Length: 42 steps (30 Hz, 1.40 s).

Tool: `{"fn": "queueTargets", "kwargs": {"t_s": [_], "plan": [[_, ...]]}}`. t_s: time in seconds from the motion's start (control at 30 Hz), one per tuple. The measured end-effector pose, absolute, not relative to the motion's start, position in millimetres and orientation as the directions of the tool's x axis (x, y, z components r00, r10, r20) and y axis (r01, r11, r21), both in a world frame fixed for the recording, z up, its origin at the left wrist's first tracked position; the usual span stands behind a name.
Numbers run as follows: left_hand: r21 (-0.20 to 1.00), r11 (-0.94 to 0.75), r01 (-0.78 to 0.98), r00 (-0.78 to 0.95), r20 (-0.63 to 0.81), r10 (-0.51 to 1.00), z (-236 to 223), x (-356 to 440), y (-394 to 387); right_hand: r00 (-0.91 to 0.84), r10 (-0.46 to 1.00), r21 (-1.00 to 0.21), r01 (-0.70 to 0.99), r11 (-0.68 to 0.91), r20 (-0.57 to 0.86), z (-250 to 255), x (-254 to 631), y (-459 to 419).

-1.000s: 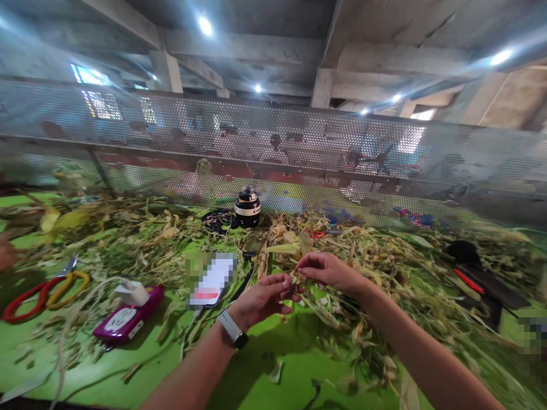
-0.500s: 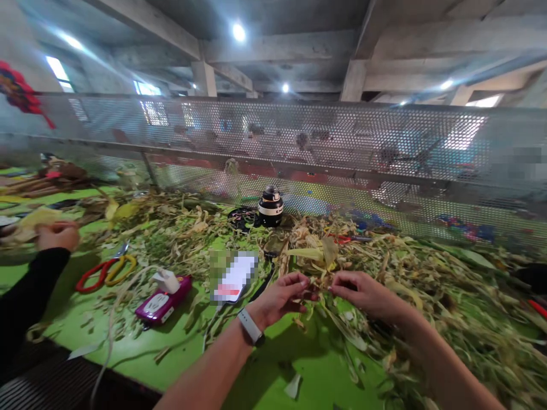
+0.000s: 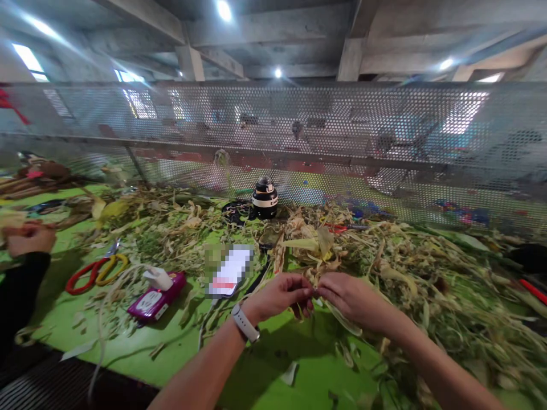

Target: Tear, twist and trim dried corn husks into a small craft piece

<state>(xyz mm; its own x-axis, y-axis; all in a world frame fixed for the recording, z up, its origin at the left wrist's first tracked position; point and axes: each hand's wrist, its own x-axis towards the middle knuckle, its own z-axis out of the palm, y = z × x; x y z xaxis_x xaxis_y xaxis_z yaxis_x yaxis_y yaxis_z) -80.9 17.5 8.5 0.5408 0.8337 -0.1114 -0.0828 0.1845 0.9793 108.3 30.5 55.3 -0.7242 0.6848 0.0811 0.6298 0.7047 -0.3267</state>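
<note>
My left hand (image 3: 284,296), with a white-banded watch (image 3: 245,324) on its wrist, is closed in a pinch above the green table (image 3: 256,370). My right hand (image 3: 348,299) pinches from the other side, its fingertips meeting those of the left. Whatever lies between the fingers is too small and covered to make out. Pale dried leaf strips, like corn husk (image 3: 310,246), lie just beyond both hands. More shredded strips (image 3: 427,302) are heaped beside my right forearm. A lit phone (image 3: 233,270) rests left of my left hand.
Red-and-yellow-handled scissors (image 3: 96,273) and a purple power bank (image 3: 156,299) with a white plug and cable lie at left. A black jar-like container (image 3: 265,199) stands before a perforated metal screen (image 3: 299,119). Another person's hand (image 3: 32,238) is at the far left.
My hands have come together, the fingertips now touching where a small gap with a dried scrap showed before. The view has shifted slightly; the other person's hand sits further left.
</note>
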Motion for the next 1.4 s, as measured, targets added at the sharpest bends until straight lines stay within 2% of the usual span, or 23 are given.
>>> {"fn": "queueTargets", "kwargs": {"t_s": [0.23,0.47,0.63,0.73,0.8,0.87,0.9,0.97,1.03,1.13,1.23,1.3,1.33,1.4], "plan": [[0.981,0.19,-0.04,0.604,-0.128,0.786,14.8,-80.5,15.5,-0.765,0.644,-0.381,0.602,0.702,-0.021,51.2,111.7,26.9],[0.985,0.168,-0.03,0.719,-0.095,0.689,9.0,-78.7,14.8,-0.793,0.6,-0.509,0.563,0.651,-0.109,54.3,116.8,19.3],[0.98,0.194,-0.03,0.752,-0.106,0.651,5.5,-76.0,14.2,-0.762,0.646,-0.661,0.502,0.558,-0.034,33.0,122.3,12.4],[0.994,0.11,-0.016,0.696,-0.068,0.715,4.4,-75.5,16.2,-0.663,0.748,-0.718,0.516,0.467,0.009,16.6,124.9,13.1],[0.995,-0.056,0.08,0.598,-0.003,0.801,3.5,-75.8,17.6,-0.578,0.815,-0.767,0.506,0.394,0.038,10.2,128.7,16.5],[0.908,-0.262,0.326,0.499,0.07,0.864,2.1,-76.2,18.0,-0.501,0.863,-0.823,0.459,0.334,0.071,7.9,134.0,21.4],[0.81,-0.337,0.48,0.463,0.092,0.882,1.0,-76.0,17.9,-0.473,0.877,-0.847,0.432,0.311,0.08,7.9,136.6,23.9],[0.564,-0.385,0.73,0.409,0.091,0.908,-1.6,-74.7,16.8,-0.433,0.897,-0.88,0.39,0.272,0.086,8.6,140.4,27.9],[0.391,-0.365,0.845,0.371,0.063,0.927,-4.4,-72.2,15.6,-0.408,0.91,-0.901,0.362,0.24,0.078,9.2,141.1,29.9],[0.309,-0.363,0.879,0.372,0.032,0.928,-7.7,-69.4,15.6,-0.379,0.922,-0.925,0.32,0.206,0.074,9.9,137.2,29.5],[0.398,-0.333,0.854,0.34,0.057,0.939,-8.8,-71.4,19.8,-0.361,0.928,-0.943,0.271,0.193,0.086,12.4,133.1,27.1],[0.593,-0.265,0.761,0.238,0.125,0.963,-7.9,-74.5,24.3,-0.325,0.939,-0.954,0.226,0.197,0.116,14.8,132.8,24.9],[0.726,-0.232,0.647,0.172,0.158,0.972,-6.9,-75.9,26.5,-0.295,0.945,-0.958,0.199,0.205,0.141,16.1,133.4,23.5],[0.943,-0.15,0.295,0.093,0.128,0.987,-4.1,-76.8,29.4,-0.233,0.953,-0.961,0.149,0.234,0.195,18.3,134.8,20.5]]}}
